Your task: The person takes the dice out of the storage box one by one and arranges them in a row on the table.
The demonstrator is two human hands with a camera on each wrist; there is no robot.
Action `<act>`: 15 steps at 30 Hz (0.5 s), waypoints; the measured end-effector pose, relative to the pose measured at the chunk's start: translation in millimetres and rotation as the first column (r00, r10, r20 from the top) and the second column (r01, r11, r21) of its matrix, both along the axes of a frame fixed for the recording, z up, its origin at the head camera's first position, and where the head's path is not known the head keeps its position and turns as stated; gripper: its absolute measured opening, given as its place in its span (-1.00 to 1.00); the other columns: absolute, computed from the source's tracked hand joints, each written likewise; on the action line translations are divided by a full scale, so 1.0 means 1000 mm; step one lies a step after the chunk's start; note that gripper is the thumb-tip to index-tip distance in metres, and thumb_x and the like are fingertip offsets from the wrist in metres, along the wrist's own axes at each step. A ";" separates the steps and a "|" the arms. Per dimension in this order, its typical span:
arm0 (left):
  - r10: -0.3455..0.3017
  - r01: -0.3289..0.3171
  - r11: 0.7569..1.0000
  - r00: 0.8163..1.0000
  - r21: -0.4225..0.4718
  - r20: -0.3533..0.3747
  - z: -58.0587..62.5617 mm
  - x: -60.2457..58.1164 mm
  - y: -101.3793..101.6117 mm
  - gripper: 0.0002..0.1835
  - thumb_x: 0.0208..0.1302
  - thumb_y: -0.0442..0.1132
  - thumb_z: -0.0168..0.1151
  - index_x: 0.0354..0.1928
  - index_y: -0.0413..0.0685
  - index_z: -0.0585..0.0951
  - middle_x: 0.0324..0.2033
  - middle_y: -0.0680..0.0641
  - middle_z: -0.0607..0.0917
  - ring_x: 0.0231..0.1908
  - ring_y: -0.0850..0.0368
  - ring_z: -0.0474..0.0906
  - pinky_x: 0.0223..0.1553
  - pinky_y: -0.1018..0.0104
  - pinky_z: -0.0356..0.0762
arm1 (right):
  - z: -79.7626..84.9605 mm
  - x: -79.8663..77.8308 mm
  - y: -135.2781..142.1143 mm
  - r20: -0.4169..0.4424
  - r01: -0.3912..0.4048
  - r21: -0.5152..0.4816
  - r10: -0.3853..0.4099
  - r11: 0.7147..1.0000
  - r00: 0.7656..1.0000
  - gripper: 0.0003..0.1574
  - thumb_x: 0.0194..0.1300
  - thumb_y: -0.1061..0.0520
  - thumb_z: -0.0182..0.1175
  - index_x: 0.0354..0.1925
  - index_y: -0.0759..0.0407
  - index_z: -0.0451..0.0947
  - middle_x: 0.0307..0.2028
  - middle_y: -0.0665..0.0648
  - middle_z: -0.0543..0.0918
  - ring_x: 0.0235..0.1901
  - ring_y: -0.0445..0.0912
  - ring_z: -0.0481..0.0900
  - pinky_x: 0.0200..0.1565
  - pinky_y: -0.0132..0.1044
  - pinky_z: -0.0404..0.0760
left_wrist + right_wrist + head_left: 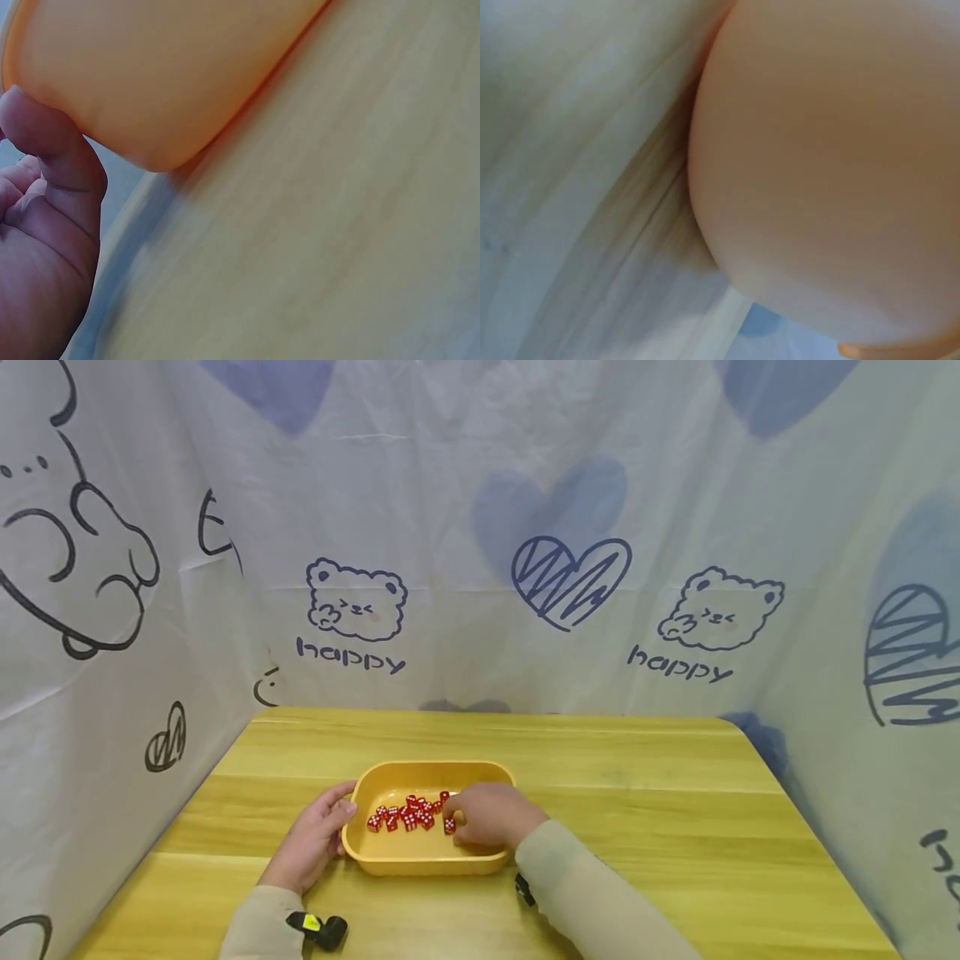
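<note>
A yellow, round-cornered plastic tray (427,866) sits on the table with several red dice (411,814) with white pips, clustered in its left and middle part. My left hand (318,831) holds the tray's left side, thumb at the rim. In the left wrist view the thumb (56,139) presses against the tray wall (172,82), other fingers curled behind it. My right hand (491,814) reaches into the right end of the tray, fingers bent down, with a die (449,826) between index finger and thumb. The tray's outer wall (817,172) fills much of the right wrist view, hiding the fingers.
The tray stands on a yellow wood-grain table (637,827). Pale cloth (465,568) printed with hearts and bear faces hangs behind the table and along both sides. A black wrist device (321,928) is strapped over the left sleeve.
</note>
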State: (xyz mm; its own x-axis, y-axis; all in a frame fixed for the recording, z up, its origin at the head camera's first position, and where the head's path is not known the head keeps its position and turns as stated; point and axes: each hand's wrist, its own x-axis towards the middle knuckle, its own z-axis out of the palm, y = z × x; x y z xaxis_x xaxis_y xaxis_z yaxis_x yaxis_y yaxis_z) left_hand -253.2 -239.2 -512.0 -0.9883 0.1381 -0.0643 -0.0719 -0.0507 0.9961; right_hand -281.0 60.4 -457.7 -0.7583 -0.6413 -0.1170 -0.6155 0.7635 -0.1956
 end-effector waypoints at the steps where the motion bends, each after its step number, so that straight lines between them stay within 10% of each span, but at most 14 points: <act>1: -0.002 0.002 1.000 1.000 0.002 -0.001 0.000 0.000 0.000 -0.40 0.55 -0.26 0.07 0.51 -0.24 0.16 -0.21 -0.12 0.45 -0.52 0.23 0.39 -0.53 0.47 0.47 | 0.000 0.000 0.000 0.000 0.004 0.002 -0.004 1.000 1.000 -0.64 0.26 -0.07 0.34 0.04 -0.27 0.68 -0.04 -0.21 0.69 0.00 -0.16 0.62 0.07 -0.13 0.56; 15: 0.008 -0.008 1.000 1.000 0.009 0.013 0.001 0.001 0.001 -0.40 0.54 -0.28 0.07 0.51 -0.25 0.17 -0.21 -0.11 0.46 -0.52 0.23 0.39 -0.53 0.47 0.47 | -0.002 0.000 -0.001 -0.052 -0.011 -0.034 0.009 0.999 0.999 -0.77 0.36 -0.07 0.27 -0.03 -0.29 0.72 -0.06 -0.25 0.70 -0.04 -0.17 0.64 0.03 -0.16 0.59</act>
